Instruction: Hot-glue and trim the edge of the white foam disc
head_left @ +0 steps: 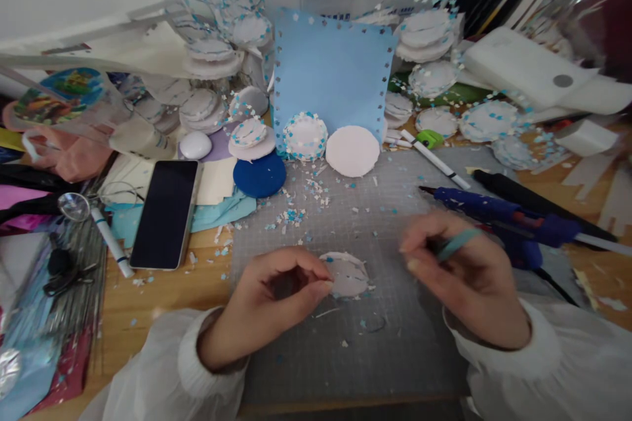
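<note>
My left hand pinches the left edge of a white paper disc that lies on the grey cutting mat. My right hand hovers just right of the disc, fingers closed on a thin light-blue strip that curves over its knuckles. Both wrists wear white sleeves. Behind the mat stand a blue punched card, a plain white disc and a disc covered in blue and white flakes.
A blue glue gun and a black tool lie right of my right hand. A dark phone, a marker and a dark blue disc sit on the left. Stacks of decorated discs and paper scraps crowd the back.
</note>
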Demonstrator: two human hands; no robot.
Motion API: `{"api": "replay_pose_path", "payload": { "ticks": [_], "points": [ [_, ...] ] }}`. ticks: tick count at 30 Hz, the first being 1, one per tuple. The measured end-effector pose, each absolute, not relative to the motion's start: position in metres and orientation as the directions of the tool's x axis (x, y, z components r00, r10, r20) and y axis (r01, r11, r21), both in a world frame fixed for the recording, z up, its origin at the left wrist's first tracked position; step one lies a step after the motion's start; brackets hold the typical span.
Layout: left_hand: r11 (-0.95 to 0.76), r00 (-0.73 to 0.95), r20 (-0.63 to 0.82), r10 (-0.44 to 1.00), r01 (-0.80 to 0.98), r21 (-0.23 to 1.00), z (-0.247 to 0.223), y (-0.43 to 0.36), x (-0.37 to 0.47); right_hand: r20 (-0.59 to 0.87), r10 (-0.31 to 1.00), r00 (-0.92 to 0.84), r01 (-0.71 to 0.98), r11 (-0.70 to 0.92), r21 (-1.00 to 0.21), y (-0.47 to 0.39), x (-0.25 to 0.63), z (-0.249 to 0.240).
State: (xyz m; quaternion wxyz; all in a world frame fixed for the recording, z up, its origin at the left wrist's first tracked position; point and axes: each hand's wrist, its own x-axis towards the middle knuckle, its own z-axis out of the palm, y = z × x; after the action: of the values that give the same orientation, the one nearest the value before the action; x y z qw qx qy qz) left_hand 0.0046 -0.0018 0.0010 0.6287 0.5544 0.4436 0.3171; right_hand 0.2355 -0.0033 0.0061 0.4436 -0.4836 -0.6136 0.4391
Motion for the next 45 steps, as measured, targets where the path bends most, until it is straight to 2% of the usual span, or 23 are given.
{"api": "replay_pose_path", "payload": {
  "ticks": [2, 4, 9, 29, 37, 45],
  "points": [
    [0.178, 0.423, -0.2, 0.884, 0.091, 0.98, 0.003, -0.001, 0.005, 0.174, 0.956, -0.235, 0.327, 0.246, -0.912, -0.005, 0.232, 0.005],
    [0.172, 0.433, -0.19, 0.881, 0.081, 0.982, 0.004, -0.001, 0.005, 0.213, 0.917, -0.338, 0.378, 0.34, -0.861, -0.005, 0.228, 0.006],
    [0.172, 0.446, -0.199, 0.873, 0.102, 0.98, 0.004, -0.002, 0.006, 0.263, 0.852, -0.452, 0.415, 0.462, -0.783, -0.001, 0.224, 0.008],
    [0.176, 0.44, -0.259, 0.86, 0.222, 0.959, 0.004, -0.002, 0.005, 0.187, 0.875, -0.447, 0.408, 0.385, -0.828, -0.006, 0.222, 0.004],
    [0.257, 0.475, -0.281, 0.834, 0.116, 0.959, 0.004, -0.002, 0.004, 0.134, 0.88, -0.456, 0.399, 0.337, -0.853, -0.005, 0.222, 0.008],
    [0.265, 0.516, -0.243, 0.821, 0.033, 0.964, 0.004, -0.001, 0.002, 0.072, 0.877, -0.475, 0.382, 0.279, -0.881, -0.005, 0.225, 0.008]
  ]
}}
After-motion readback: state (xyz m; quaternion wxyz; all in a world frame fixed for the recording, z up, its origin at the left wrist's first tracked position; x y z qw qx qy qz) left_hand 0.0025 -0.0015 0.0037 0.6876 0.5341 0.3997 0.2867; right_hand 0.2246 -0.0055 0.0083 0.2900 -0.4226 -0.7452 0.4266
